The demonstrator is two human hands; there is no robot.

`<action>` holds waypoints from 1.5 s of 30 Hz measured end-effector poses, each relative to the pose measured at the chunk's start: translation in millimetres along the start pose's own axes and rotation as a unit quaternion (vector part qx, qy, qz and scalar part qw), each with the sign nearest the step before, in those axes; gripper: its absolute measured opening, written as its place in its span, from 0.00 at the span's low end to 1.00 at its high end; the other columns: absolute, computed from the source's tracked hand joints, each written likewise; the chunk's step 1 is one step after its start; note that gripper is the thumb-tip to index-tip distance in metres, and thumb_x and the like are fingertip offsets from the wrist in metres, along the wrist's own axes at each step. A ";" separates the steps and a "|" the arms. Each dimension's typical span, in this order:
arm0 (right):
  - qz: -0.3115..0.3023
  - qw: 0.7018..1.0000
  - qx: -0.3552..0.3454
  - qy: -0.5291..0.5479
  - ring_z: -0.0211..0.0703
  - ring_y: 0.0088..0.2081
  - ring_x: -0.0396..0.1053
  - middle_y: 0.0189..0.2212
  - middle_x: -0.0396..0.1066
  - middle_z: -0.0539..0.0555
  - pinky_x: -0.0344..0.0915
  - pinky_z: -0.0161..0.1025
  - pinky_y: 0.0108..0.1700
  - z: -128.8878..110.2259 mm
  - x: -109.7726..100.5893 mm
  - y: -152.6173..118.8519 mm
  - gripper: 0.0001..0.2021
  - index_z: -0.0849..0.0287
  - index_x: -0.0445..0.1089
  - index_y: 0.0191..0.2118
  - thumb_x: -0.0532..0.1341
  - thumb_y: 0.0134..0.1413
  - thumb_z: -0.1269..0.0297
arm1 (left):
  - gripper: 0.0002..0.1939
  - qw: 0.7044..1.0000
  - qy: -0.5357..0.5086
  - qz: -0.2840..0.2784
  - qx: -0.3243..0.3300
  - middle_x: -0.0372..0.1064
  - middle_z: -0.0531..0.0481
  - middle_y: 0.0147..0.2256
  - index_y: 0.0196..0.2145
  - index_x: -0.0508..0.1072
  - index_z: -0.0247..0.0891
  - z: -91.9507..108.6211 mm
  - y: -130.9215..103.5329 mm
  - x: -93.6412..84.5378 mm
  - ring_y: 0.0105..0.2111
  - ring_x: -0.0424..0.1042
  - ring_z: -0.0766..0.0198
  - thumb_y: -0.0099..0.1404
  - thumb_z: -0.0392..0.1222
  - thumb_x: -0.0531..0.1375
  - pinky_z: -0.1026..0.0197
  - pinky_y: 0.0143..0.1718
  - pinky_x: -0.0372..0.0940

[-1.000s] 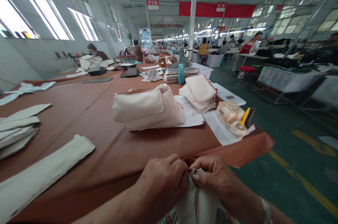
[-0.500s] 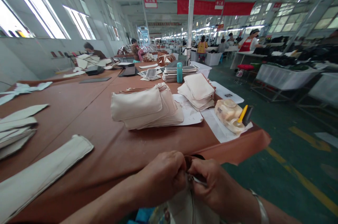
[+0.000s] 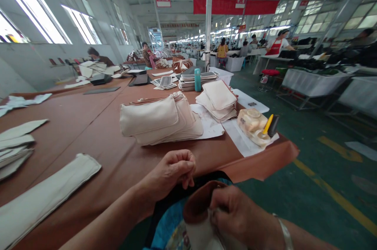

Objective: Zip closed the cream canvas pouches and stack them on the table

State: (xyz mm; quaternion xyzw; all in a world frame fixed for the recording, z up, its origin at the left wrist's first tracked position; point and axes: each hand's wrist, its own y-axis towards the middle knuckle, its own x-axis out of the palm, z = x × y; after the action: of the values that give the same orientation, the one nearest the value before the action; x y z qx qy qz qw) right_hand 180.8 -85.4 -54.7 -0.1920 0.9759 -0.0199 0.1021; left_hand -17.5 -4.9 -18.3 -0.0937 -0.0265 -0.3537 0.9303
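My right hand (image 3: 234,212), a bracelet at its wrist, grips the edge of a cream leather bag piece (image 3: 198,230) over my lap. The piece gapes at the top and its brown lining shows inside; its lower part runs out of the picture. Up and to the left, apart from the piece, is my left hand (image 3: 175,169) with its fingers curled together. Whether something small sits in those fingers cannot be made out. On the brown-covered table (image 3: 103,132) ahead lies a stack of cream leather pieces (image 3: 150,118).
A second cream stack (image 3: 219,96) lies behind on the right, near a turquoise bottle (image 3: 197,79). At the right corner, a glue container (image 3: 253,124) holds a yellow-handled tool (image 3: 267,125). A long cream piece (image 3: 55,187) lies at left. Co-workers sit and stand farther back.
My left hand has let go of the bag piece and moved up and left. My right hand keeps hold, slightly lower, and the piece's brown-lined opening has come into view.
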 end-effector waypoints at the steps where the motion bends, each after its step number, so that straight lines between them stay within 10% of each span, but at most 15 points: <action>1: 0.012 1.000 0.023 0.012 0.35 0.24 0.58 0.21 0.65 0.47 0.55 0.32 0.27 0.8 -3.5 1.6 0.03 0.62 0.68 0.25 0.59 0.47 0.71 | 0.12 0.999 0.050 0.003 0.007 0.62 0.55 0.22 0.31 0.65 0.35 1.0 -1.2 0.0 0.20 0.61 0.70 0.64 0.48 0.58 0.66 0.27 0.60; 9: -0.020 0.997 0.028 0.066 0.34 0.26 0.57 0.24 0.66 0.48 0.53 0.31 0.28 -3.4 -15.8 10.6 0.07 0.64 0.69 0.28 0.60 0.53 0.67 | 0.06 0.915 0.385 -0.030 0.119 0.68 0.50 0.34 0.35 0.74 0.36 -3.5 -12.7 23.4 0.32 0.65 0.66 0.64 0.42 0.62 0.67 0.33 0.58; 16: -0.026 0.999 0.016 -0.038 0.33 0.23 0.53 0.21 0.60 0.45 0.49 0.31 0.24 -10.1 -13.9 5.3 0.04 0.62 0.66 0.24 0.60 0.47 0.72 | 0.07 0.946 0.322 -0.005 0.032 0.66 0.53 0.28 0.29 0.72 0.35 -12.2 -9.7 30.6 0.28 0.61 0.68 0.64 0.38 0.57 0.67 0.29 0.53; 22: 0.026 0.984 -0.071 -0.159 0.36 0.28 0.62 0.27 0.69 0.48 0.55 0.32 0.29 -9.1 -5.6 5.9 0.06 0.61 0.68 0.27 0.57 0.45 0.78 | 0.13 0.995 0.040 -0.018 -0.088 0.50 0.59 0.22 0.28 0.63 0.35 -21.8 -10.2 31.0 0.24 0.46 0.70 0.61 0.48 0.59 0.66 0.24 0.45; 28: 0.052 0.992 -0.012 -0.110 0.33 0.23 0.54 0.20 0.62 0.45 0.49 0.30 0.23 -6.3 -8.1 5.0 0.05 0.62 0.66 0.29 0.64 0.48 0.69 | 0.21 0.987 0.133 -0.051 -0.072 0.60 0.54 0.28 0.31 0.69 0.32 -21.8 -12.7 23.2 0.28 0.54 0.69 0.59 0.56 0.63 0.67 0.26 0.49; 34: -0.061 0.995 0.007 0.073 0.34 0.26 0.52 0.26 0.58 0.45 0.50 0.31 0.27 -12.1 -25.8 0.5 0.11 0.61 0.65 0.40 0.62 0.50 0.65 | 0.18 0.987 0.113 -0.049 -0.103 0.66 0.51 0.27 0.33 0.74 0.29 -24.1 -12.9 21.2 0.26 0.58 0.67 0.61 0.52 0.62 0.66 0.27 0.53; 45: -0.038 0.995 0.053 0.070 0.33 0.26 0.52 0.24 0.60 0.46 0.50 0.31 0.27 -7.1 -24.8 10.4 0.14 0.63 0.65 0.34 0.63 0.54 0.56 | 0.08 0.976 0.198 -0.006 -0.096 0.65 0.53 0.25 0.29 0.73 0.30 -9.4 -5.9 35.8 0.25 0.57 0.69 0.58 0.37 0.56 0.67 0.24 0.52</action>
State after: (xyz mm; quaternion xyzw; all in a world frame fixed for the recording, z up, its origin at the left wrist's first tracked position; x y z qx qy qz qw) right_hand 197.9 -66.4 -43.8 -0.2213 0.9702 -0.0888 0.0424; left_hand 5.3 -34.4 -22.5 -0.1104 0.1913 -0.3714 0.9018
